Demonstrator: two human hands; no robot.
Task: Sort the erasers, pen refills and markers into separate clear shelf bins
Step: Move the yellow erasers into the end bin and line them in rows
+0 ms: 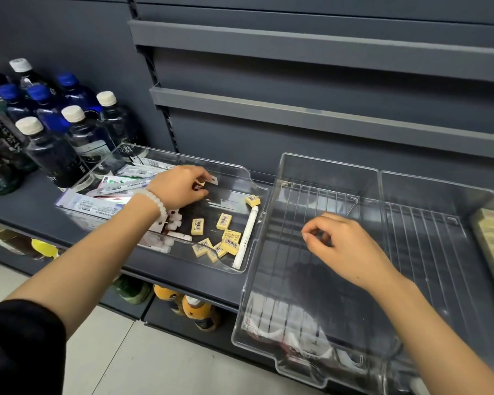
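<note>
The left hand [180,185], a white bead bracelet [154,201] at its wrist, reaches into the left clear bin [257,192] and pinches a small eraser [198,185] between thumb and fingers. In that bin lie yellow erasers [224,221], a white marker [246,236] along the right wall, and packets of pen refills [117,189] at the left end. The right hand [345,246] hovers over the middle clear bin [280,283], fingers loosely curled, holding nothing. Bottles [77,132] stand on the shelf [26,206] to the left
</note>
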